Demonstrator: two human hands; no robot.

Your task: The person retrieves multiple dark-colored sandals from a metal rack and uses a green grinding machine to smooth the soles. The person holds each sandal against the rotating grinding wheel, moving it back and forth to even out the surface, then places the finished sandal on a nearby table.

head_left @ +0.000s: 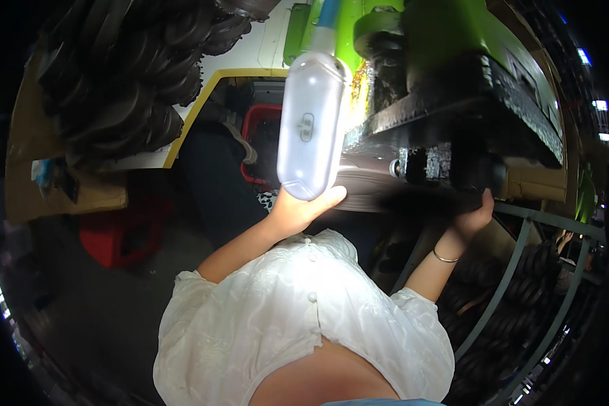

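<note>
"Two things first: where did the dark brown piece (363,188) lie, and which way did it run?"

"Between the hands, its long axis running roughly left to right, with the left hand (301,213) at its left end, the right hand (476,218) by its right, and the green machine (446,37) over its far side"

"Which hand was nearer?"

"Both were close. The left thumb reached rightward to the near left edge; at the right end, blur and shadow swallowed the outline, so I couldn't confirm contact there"

"And how were the fingers set?"

"On the left, the thumb stretched away from the palm, but the pale lamp (311,128) hid the fingers, so I couldn't tell how far they had curled or whether they gripped. On the right, the thumb stood up toward the far side; the rest was too obscured to judge any hold"

"What relation mattered most, then?"

"In my judgement, that long axis against the metal block (434,161) just beyond it. The heap of dark pieces (128,81) sat far left, well apart"
</note>
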